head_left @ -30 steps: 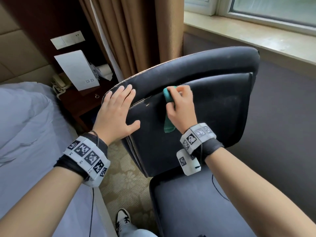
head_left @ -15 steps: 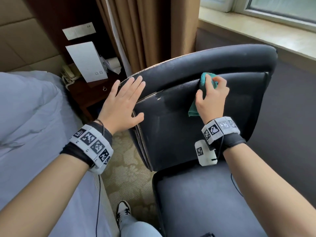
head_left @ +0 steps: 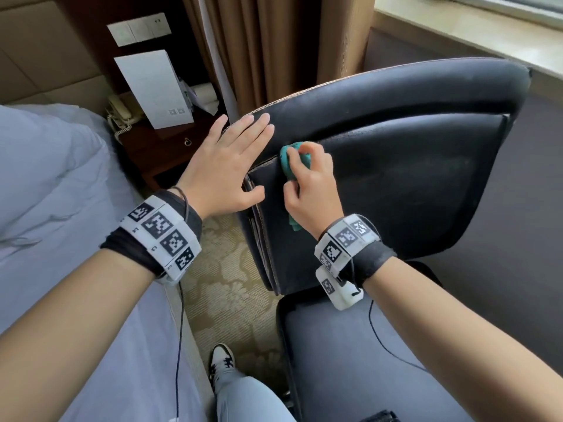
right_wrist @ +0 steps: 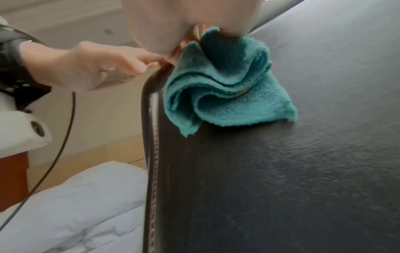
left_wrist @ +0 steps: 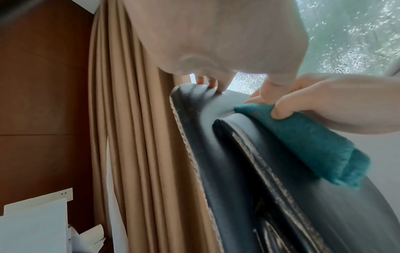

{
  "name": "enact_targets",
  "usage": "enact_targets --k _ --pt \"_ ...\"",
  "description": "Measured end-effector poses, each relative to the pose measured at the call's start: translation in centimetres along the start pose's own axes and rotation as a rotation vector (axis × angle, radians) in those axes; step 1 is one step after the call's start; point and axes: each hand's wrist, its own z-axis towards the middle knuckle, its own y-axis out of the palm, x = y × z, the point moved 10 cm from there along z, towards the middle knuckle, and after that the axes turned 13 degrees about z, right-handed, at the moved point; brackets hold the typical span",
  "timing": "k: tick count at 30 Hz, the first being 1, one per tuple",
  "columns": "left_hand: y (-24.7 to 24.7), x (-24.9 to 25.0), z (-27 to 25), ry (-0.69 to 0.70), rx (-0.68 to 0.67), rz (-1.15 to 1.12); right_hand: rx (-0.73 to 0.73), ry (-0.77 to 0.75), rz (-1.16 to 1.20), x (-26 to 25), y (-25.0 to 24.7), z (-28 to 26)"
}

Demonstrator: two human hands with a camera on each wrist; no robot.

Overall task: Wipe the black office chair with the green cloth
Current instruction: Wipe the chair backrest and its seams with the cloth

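Note:
The black office chair [head_left: 411, 178] fills the centre and right of the head view, its worn backrest facing me. My left hand [head_left: 225, 166] lies flat with straight fingers on the backrest's upper left edge, thumb on the front panel. My right hand [head_left: 307, 184] grips the bunched green cloth [head_left: 288, 161] and presses it into the seam at the panel's upper left corner. In the left wrist view the cloth [left_wrist: 314, 145] lies folded along the chair's [left_wrist: 238, 171] edge. From the right wrist, the cloth [right_wrist: 227, 89] hangs in folds against the leather [right_wrist: 281, 171].
A bed with pale bedding [head_left: 45, 193] lies at the left. A dark wooden nightstand [head_left: 158, 144] holds a phone [head_left: 118, 114] and a white card [head_left: 155, 86]. Tan curtains [head_left: 268, 50] hang behind the chair, a window sill [head_left: 475, 35] at upper right. My shoe [head_left: 221, 363] stands on patterned carpet.
My right hand has swept the cloth leftward along the backrest seam, from its middle to the left corner beside my left hand. The left hand stayed on the chair's edge.

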Motion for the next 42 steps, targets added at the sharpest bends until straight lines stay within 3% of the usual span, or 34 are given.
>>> enact_targets --k 5,7,10,12,19,23,28,30,34,42 --pt "-0.6 0.0 -0.2 0.018 0.010 0.011 -0.080 -0.087 -0.030 -1.4 0.6 -0.3" --pt "-0.8 0.0 -0.2 0.021 0.020 0.003 0.021 -0.075 -0.014 -0.4 -1.7 -0.3" --pt "-0.8 0.0 -0.3 0.018 0.020 -0.020 0.243 0.068 0.057 2.5 -5.5 0.1" --pt "-0.9 0.0 -0.2 0.015 0.022 -0.038 0.276 0.139 0.046 3.5 -5.9 0.4" --pt "-0.8 0.0 -0.1 0.018 0.057 -0.082 0.140 0.064 -0.024 0.2 -1.1 0.3" --pt "-1.0 -0.1 -0.2 0.022 0.071 -0.099 -0.010 -0.034 0.006 -2.1 1.9 0.0" --pt "-1.5 -0.1 -0.2 0.050 0.067 -0.073 -0.150 -0.153 -0.138 -1.9 0.7 0.3" --pt "-1.5 -0.3 -0.2 0.054 0.060 -0.067 -0.103 -0.162 -0.181 -0.9 -1.3 0.7" --pt "-1.3 -0.2 -0.2 0.055 0.055 -0.060 0.065 -0.024 -0.124 1.9 -4.8 1.1" --pt "-1.4 -2.2 -1.0 0.082 0.130 0.039 0.202 0.095 0.030 2.1 -3.5 0.1"
